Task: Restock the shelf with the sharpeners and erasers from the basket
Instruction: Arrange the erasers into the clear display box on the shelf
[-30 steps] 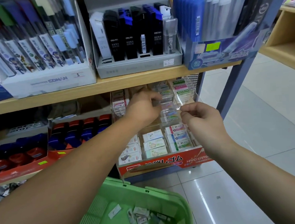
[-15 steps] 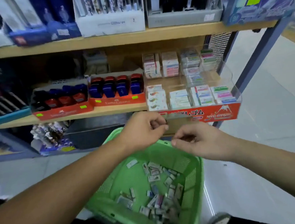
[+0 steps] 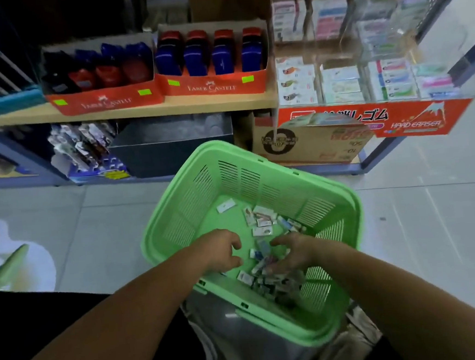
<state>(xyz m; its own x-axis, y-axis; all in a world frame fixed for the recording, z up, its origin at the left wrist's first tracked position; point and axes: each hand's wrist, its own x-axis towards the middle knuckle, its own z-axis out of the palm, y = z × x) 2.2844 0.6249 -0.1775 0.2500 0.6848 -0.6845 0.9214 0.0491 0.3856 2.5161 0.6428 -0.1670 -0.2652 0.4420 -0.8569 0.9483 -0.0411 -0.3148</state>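
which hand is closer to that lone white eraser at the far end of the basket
Left. The left hand sits just below the lone white eraser in the picture; the right hand is farther off to its right, among the piled erasers.

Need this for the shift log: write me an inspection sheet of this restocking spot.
Surface: wooden shelf holding red sharpener boxes and an eraser display.
Job's things: green basket, loose erasers on its bottom.
Clutter: cardboard box below the shelf.
Hands: left hand loosely curled, nothing seen in it; right hand among the erasers, grip unclear.
Cables: nothing seen.
Surroundings: pale tiled floor.
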